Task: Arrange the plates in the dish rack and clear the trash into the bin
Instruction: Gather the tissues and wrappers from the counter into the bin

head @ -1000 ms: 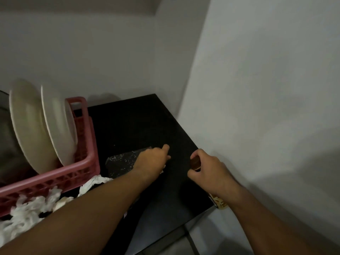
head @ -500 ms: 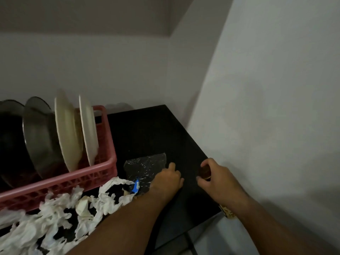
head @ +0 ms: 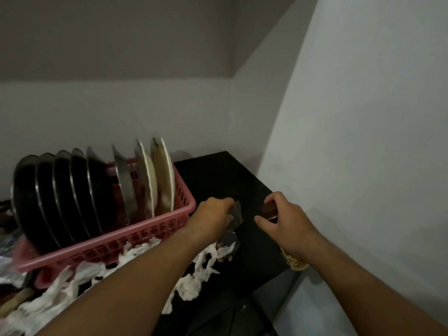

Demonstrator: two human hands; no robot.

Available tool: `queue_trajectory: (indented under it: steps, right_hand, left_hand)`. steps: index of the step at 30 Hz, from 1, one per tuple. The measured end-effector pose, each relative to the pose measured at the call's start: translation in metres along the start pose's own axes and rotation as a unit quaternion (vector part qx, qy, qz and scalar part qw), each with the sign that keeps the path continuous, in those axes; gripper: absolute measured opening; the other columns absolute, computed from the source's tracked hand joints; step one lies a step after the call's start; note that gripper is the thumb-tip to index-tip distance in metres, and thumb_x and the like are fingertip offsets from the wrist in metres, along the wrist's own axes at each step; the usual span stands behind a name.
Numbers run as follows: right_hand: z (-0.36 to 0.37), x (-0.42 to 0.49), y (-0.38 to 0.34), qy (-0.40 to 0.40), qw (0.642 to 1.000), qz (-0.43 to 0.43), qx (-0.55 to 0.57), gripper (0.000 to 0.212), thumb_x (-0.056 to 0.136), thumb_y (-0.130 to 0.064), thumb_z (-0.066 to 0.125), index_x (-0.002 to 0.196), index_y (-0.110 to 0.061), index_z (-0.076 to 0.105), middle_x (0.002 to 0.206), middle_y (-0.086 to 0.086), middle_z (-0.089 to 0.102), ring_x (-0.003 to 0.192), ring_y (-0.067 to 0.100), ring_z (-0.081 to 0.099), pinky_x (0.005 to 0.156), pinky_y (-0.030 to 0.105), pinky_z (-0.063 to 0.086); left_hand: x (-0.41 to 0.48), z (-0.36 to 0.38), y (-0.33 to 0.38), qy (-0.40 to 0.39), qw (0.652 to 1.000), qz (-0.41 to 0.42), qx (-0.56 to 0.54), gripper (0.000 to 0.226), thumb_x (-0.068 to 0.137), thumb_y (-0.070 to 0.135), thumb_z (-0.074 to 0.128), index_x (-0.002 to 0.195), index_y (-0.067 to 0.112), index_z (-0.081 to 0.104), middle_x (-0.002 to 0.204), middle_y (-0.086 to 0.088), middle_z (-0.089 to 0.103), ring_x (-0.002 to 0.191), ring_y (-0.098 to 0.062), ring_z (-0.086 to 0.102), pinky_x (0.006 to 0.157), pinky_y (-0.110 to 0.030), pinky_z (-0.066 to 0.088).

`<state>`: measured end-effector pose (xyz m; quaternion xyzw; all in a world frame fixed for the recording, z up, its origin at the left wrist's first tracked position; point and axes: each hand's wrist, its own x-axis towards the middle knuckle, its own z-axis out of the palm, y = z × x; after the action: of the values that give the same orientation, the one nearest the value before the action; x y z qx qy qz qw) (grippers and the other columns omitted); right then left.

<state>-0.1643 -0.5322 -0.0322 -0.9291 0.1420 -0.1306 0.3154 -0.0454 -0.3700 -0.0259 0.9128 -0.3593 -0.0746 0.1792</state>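
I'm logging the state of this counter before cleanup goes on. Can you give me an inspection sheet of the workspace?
Surface: black countertop, bare at its far right corner.
Job's things: pink dish rack holds dark plates, grey plates and two pale plates, all on edge. No bin seen.
Clutter: torn white tissue strewn in front of the rack; crumpled clear plastic wrap.
Grips: left hand closed on the plastic wrap; right hand closed on a brown-capped bottle.
Cables: nothing seen.
Surroundings: plain pale walls meeting in a corner; dim light.
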Motion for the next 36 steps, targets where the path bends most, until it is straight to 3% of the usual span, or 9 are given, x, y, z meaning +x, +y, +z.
queue_trajectory:
  steps: [3, 7, 9, 12, 16, 19, 21, 29, 36]
  right_hand:
    - [0.005, -0.01, -0.028, 0.0, 1.0, -0.022, -0.005, 0.039, 0.086, -0.044, 0.071, 0.101, -0.05, 0.035, 0.092, -0.023, 0.055, 0.081, -0.005, 0.058, 0.056, 0.009, 0.043]
    - [0.013, -0.028, -0.062, 0.005, 0.999, -0.043, 0.016, 0.033, 0.089, -0.051, 0.065, 0.106, -0.048, 0.036, 0.096, -0.021, 0.055, 0.087, -0.017, 0.056, 0.053, 0.003, 0.045]
    - [0.016, -0.038, -0.077, 0.006, 0.998, -0.051, 0.039, 0.031, 0.09, -0.055, 0.059, 0.108, -0.049, 0.035, 0.098, -0.019, 0.055, 0.089, -0.02, 0.053, 0.053, 0.002, 0.044]
    - [0.02, -0.053, -0.094, -0.003, 0.998, -0.056, 0.039, 0.032, 0.088, -0.066, 0.051, 0.109, -0.053, 0.031, 0.099, -0.022, 0.053, 0.086, -0.001, 0.062, 0.058, 0.012, 0.048]
    - [0.027, -0.082, -0.107, -0.031, 0.997, -0.053, 0.039, 0.046, 0.077, -0.083, 0.041, 0.109, -0.051, 0.035, 0.096, -0.02, 0.057, 0.084, -0.001, 0.06, 0.065, 0.016, 0.046]
    - [0.036, -0.113, -0.11, -0.052, 0.996, -0.049, 0.058, 0.055, 0.063, -0.094, 0.036, 0.1, -0.053, 0.041, 0.09, -0.016, 0.061, 0.081, -0.009, 0.06, 0.062, 0.017, 0.047]
    - [0.047, -0.137, -0.109, -0.067, 0.995, -0.039, 0.068, 0.053, 0.062, -0.093, 0.042, 0.097, -0.054, 0.043, 0.09, -0.016, 0.062, 0.082, -0.012, 0.06, 0.062, 0.018, 0.048]
    - [0.116, -0.233, -0.078, -0.17, 0.983, 0.049, 0.052, 0.036, 0.079, -0.041, 0.078, 0.101, -0.034, 0.051, 0.093, -0.006, 0.063, 0.083, 0.01, 0.064, 0.075, 0.036, 0.059]
    - [0.205, -0.292, -0.024, -0.242, 0.965, 0.1, -0.017, 0.039, 0.084, -0.037, 0.074, 0.118, -0.036, 0.056, 0.107, -0.012, 0.058, 0.094, 0.004, 0.057, 0.075, 0.016, 0.045]
  left_hand:
    - [-0.029, -0.019, -0.014, 0.047, 0.999, 0.007, 0.0, 0.022, 0.095, 0.039, 0.057, 0.096, 0.019, 0.065, 0.086, 0.002, 0.065, 0.078, -0.011, 0.062, 0.069, -0.029, 0.051]
    - [-0.072, -0.039, -0.035, 0.122, 0.992, 0.011, 0.024, 0.039, 0.086, 0.057, 0.058, 0.064, 0.027, 0.049, 0.059, 0.008, 0.053, 0.052, -0.003, 0.052, 0.048, -0.017, 0.034]
    - [-0.092, -0.045, -0.043, 0.157, 0.987, 0.003, 0.024, 0.044, 0.084, 0.06, 0.06, 0.058, 0.027, 0.047, 0.051, 0.008, 0.05, 0.043, -0.002, 0.048, 0.042, -0.015, 0.028]
    - [-0.119, -0.048, -0.054, 0.181, 0.983, -0.011, 0.01, 0.043, 0.085, 0.059, 0.061, 0.057, 0.028, 0.049, 0.052, 0.007, 0.054, 0.044, -0.003, 0.051, 0.042, -0.017, 0.03]
    - [-0.16, -0.044, -0.066, 0.184, 0.983, -0.005, -0.03, 0.044, 0.086, 0.053, 0.062, 0.051, 0.028, 0.05, 0.046, 0.01, 0.05, 0.043, -0.004, 0.051, 0.042, -0.018, 0.03]
    - [-0.193, -0.034, -0.07, 0.163, 0.986, -0.014, -0.012, 0.046, 0.088, 0.052, 0.06, 0.053, 0.024, 0.05, 0.053, 0.007, 0.054, 0.049, -0.007, 0.052, 0.048, -0.026, 0.041]
    - [-0.217, -0.022, -0.069, 0.161, 0.987, -0.02, -0.007, 0.046, 0.088, 0.051, 0.06, 0.053, 0.024, 0.048, 0.055, 0.007, 0.053, 0.051, -0.007, 0.05, 0.049, -0.026, 0.036]
    - [-0.314, 0.053, -0.088, 0.065, 0.997, 0.019, 0.043, 0.04, 0.089, 0.053, 0.056, 0.06, 0.033, 0.038, 0.068, 0.012, 0.044, 0.058, -0.003, 0.043, 0.051, -0.021, 0.027]
    - [-0.342, 0.149, -0.142, -0.085, 0.996, 0.017, -0.023, 0.028, 0.091, 0.051, 0.055, 0.07, 0.032, 0.05, 0.078, 0.012, 0.048, 0.065, -0.003, 0.049, 0.055, -0.019, 0.036]
